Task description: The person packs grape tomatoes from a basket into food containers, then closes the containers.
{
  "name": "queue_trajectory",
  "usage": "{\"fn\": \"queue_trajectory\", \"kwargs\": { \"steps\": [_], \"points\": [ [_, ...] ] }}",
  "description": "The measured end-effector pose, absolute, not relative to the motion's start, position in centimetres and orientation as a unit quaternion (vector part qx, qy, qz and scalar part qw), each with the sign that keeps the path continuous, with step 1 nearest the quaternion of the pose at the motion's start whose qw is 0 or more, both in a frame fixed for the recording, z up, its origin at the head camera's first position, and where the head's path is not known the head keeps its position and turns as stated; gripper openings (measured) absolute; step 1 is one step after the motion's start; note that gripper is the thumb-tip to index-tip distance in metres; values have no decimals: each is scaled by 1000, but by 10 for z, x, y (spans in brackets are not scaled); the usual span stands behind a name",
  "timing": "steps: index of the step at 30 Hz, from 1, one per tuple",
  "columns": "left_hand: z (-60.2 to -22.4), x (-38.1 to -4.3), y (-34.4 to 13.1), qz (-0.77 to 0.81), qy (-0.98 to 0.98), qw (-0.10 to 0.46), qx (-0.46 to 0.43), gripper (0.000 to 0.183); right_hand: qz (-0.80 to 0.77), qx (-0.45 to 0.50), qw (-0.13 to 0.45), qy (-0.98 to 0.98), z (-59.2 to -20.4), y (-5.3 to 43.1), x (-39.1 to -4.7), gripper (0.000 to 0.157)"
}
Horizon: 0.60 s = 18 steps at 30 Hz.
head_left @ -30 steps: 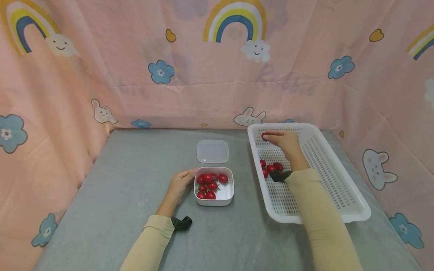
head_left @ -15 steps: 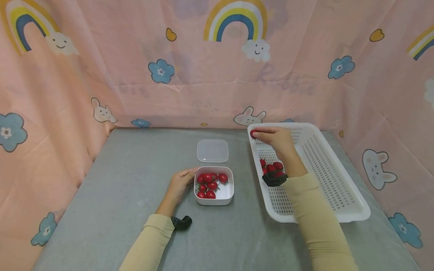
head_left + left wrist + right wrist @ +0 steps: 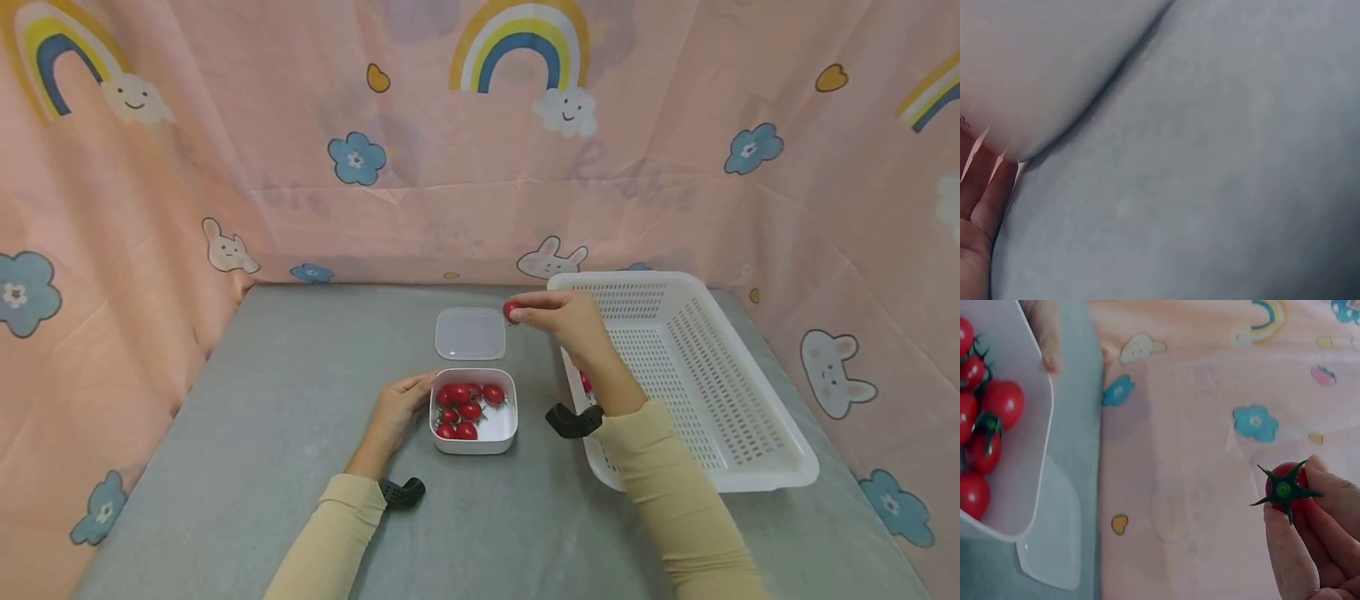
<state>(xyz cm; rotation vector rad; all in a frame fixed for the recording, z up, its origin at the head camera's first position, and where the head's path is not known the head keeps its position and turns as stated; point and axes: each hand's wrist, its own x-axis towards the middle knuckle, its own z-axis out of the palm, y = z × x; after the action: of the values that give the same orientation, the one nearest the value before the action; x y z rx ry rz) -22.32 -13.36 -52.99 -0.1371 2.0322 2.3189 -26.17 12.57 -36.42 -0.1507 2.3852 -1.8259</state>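
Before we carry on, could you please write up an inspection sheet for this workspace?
Surface: grey tabletop, no spill seen.
Job's things: cherry tomatoes in the white box; at least one more in the perforated white basket, part-hidden by the right arm; translucent lid lying behind the box.
Clutter: nothing seen.
Hands: left hand touches the box's left side; right hand pinches a cherry tomato, near the lid in the head view.
Cables: nothing seen.
Surroundings: pink cloth backdrop printed with rainbows, rabbits and flowers.
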Motion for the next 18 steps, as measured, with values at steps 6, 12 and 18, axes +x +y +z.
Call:
{"fn": "queue_trajectory", "kwargs": {
  "steps": [6, 12, 18],
  "points": [
    [-530, -223, -134, 746, 664, 27, -41, 36, -600, -70, 79, 793, -365, 108, -252, 35],
    [-531, -224, -134, 750, 660, 25, -37, 34, -597, -80, 84, 794, -363, 96, -242, 35],
    [-530, -223, -135, 752, 658, 29, -38, 33, -609, -86, 81, 784, -365, 85, -232, 32]
  ]
}}
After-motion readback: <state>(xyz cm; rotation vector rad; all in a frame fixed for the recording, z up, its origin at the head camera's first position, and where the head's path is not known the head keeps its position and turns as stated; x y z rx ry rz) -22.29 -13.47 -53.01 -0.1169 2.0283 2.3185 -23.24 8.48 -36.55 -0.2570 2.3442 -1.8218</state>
